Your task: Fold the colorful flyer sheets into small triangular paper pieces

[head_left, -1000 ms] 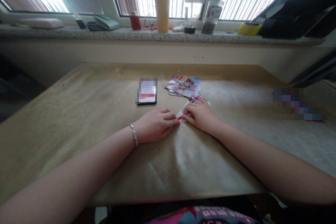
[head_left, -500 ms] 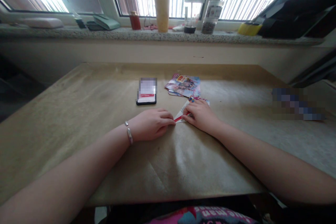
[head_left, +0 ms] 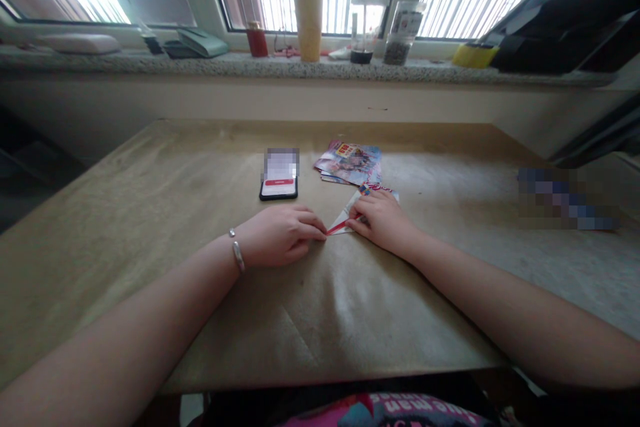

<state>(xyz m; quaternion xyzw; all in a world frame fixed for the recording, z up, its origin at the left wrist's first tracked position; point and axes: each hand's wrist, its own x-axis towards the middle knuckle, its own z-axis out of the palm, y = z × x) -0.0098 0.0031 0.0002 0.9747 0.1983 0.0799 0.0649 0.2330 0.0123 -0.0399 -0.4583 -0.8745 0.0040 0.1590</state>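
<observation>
A small folded piece of printed paper [head_left: 343,222], white with red and blue, lies on the tan table [head_left: 150,213] in front of me. My left hand [head_left: 277,235] is curled, and its fingertips pinch the paper's red pointed left corner. My right hand [head_left: 383,217] lies on top of the paper's right part, fingers bent and pressing it to the table. A silver bracelet [head_left: 237,253] sits on my left wrist.
A phone [head_left: 280,177] with a lit screen lies just beyond my left hand. A stack of colourful printed sheets [head_left: 350,162] lies beyond my right hand. The stone windowsill [head_left: 200,65] holds a tall cup, a jar and small items. A black object sits at the far right.
My left hand has drawn slightly to the left, pulling the paper's red corner out into a longer point. My right hand has stayed on the paper.
</observation>
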